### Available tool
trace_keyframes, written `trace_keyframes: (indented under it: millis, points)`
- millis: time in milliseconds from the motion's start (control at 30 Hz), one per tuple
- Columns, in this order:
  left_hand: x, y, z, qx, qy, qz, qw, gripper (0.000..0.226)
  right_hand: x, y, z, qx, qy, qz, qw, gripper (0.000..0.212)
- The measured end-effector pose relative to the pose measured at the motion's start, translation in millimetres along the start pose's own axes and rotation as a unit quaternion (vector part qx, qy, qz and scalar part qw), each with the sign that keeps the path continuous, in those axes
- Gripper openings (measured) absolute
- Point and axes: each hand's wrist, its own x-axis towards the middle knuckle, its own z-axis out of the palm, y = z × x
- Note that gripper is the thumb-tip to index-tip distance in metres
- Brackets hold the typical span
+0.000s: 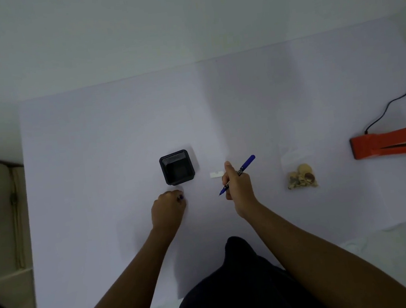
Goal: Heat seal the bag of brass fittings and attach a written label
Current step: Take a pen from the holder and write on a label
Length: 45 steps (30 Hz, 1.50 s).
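My right hand (237,188) grips a blue pen (245,166), uncapped, with its tip pointing down-left just above the white sheet. A small white label (216,174) lies flat just left of that hand. My left hand (168,207) is closed around the pen's blue cap (181,197), resting on the sheet below the black holder. A clear plastic bag with brass fittings (301,178) lies to the right. The orange heat sealer (393,143) sits at the far right, its jaw slightly open.
A black mesh pen holder (177,167) stands left of the label. The sealer's black cord (393,101) runs up to the right edge. A beige box (0,227) sits off the sheet at the left. My dark-clothed lap fills the bottom middle.
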Motion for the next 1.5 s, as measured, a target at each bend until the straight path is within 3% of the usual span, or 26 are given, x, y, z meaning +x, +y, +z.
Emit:
trace_keyframes:
  millis: [167,367,567,833,1100,1367,1433,1500]
  points:
    - [-12,11,-4,-0.014,0.038,0.019,0.999,0.041,1,0,-4,0.006,0.016,-0.022,1.000,0.055]
    - [0,48,17,-0.055,0.013,0.130,0.990,0.028,11,0,-24,0.050,0.058,-0.063,0.995,0.059]
    - [38,75,37,0.026,0.015,0.159,0.987,0.033,18,6,-39,0.064,0.035,-0.089,0.993,0.063]
    - [49,76,39,0.156,-0.022,0.146,0.977,0.012,29,4,-35,0.053,0.021,-0.112,0.992,0.063]
    - [47,80,31,0.210,-0.044,0.161,0.963,0.015,35,5,-32,0.043,0.012,-0.115,0.992,0.062]
    - [41,76,33,0.216,-0.019,0.203,0.955,0.011,33,11,-27,-0.010,0.015,-0.162,0.987,0.052]
    - [40,74,35,0.204,-0.012,0.206,0.957,0.011,33,12,-25,-0.049,0.010,-0.193,0.980,0.042]
    - [38,74,37,0.181,-0.003,0.205,0.962,0.011,37,16,-26,-0.133,-0.003,-0.269,0.954,0.019]
